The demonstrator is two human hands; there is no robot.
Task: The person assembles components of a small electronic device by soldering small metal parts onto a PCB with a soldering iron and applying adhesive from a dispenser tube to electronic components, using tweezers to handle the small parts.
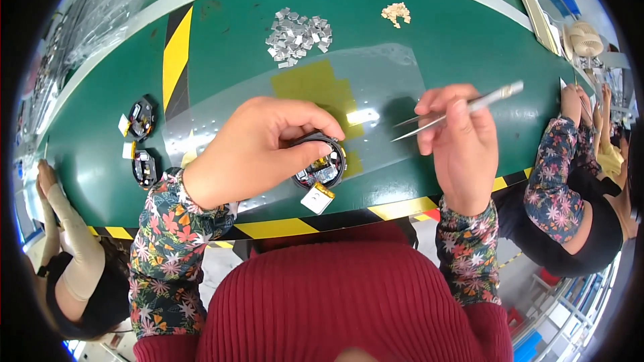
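My left hand (265, 151) grips a round black device housing (340, 169) with its electronics exposed, near the front edge of the green table. A small silver battery pouch with a yellow end (317, 199) hangs out at the housing's near side. To the right, my right hand (463, 137) is closed on a pair of metal tweezers (463, 111). Their tips are apart, point left toward the housing and hold nothing that I can see. Under the housing lies a clear sheet (248, 104) with yellow tape squares (312, 84) at its middle.
Two similar open housings (141, 118) stand at the left. A pile of small silver pieces (298, 37) and a smaller tan heap (396, 13) lie at the back. Striped tape (276, 228) runs along the front edge. Co-workers (567, 181) sit on both sides.
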